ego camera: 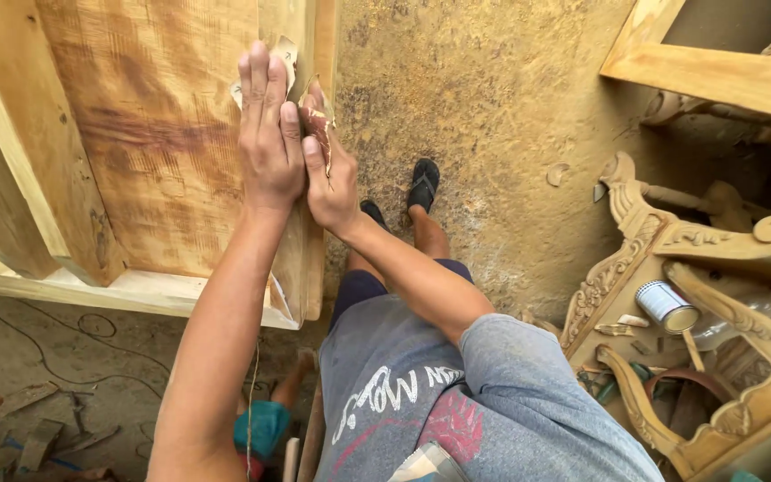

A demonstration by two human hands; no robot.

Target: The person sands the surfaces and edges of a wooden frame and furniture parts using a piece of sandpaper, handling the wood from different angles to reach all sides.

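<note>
A large bare wooden panel (pixel 153 134) with a raised frame fills the upper left. My left hand (pixel 268 134) lies flat on its right edge, fingers together and pointing away from me, pressing a piece of sandpaper (pixel 289 55) against the wood. My right hand (pixel 327 174) sits just beside it on the panel's edge, pinching a folded, worn brownish piece of sandpaper (pixel 319 112). Both hands touch each other at the panel's right rim.
Dusty concrete floor (pixel 493 107) lies below, with my sandalled feet (pixel 423 183) on it. Carved unfinished wooden furniture parts (pixel 671 241) and a small tin can (pixel 665 305) lie at the right. A pale wooden frame (pixel 716 76) is top right. Wood scraps and a cable (pixel 37 357) lie bottom left.
</note>
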